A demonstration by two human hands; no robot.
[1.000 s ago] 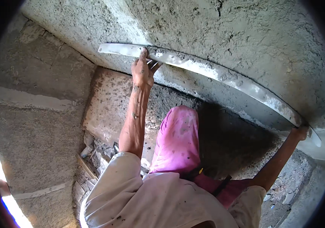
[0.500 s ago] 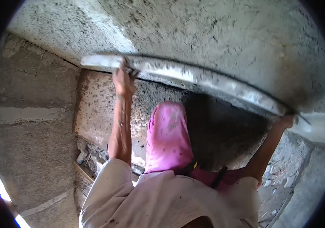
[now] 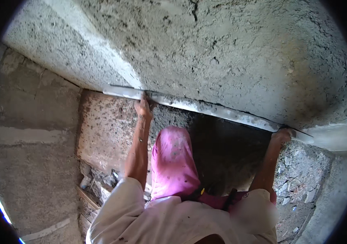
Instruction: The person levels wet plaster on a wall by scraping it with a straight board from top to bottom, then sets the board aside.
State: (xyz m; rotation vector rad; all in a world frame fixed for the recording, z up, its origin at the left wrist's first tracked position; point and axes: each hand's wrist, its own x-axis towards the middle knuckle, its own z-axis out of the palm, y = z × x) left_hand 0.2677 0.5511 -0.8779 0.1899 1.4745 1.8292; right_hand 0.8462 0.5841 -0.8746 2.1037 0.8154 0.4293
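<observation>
A long metal straightedge (image 3: 218, 112), smeared with grey mortar, lies flat against the bottom edge of a rough, freshly plastered wall (image 3: 222, 53). My left hand (image 3: 143, 107) grips it near its left end. My right hand (image 3: 282, 135) grips it near its right end. Both arms reach up from below, past my pink trouser leg (image 3: 173, 162) and pale shirt.
Below the straightedge the wall base (image 3: 108, 130) is darker and spattered with mortar. Rubble and broken bits lie on the ground at the lower left (image 3: 96, 183) and lower right (image 3: 291, 179). A bare concrete wall (image 3: 23, 134) stands to the left.
The straightedge, held in both hands, has slid down the plastered wall to its lower edge. The view has tilted so more of the plaster shows above.
</observation>
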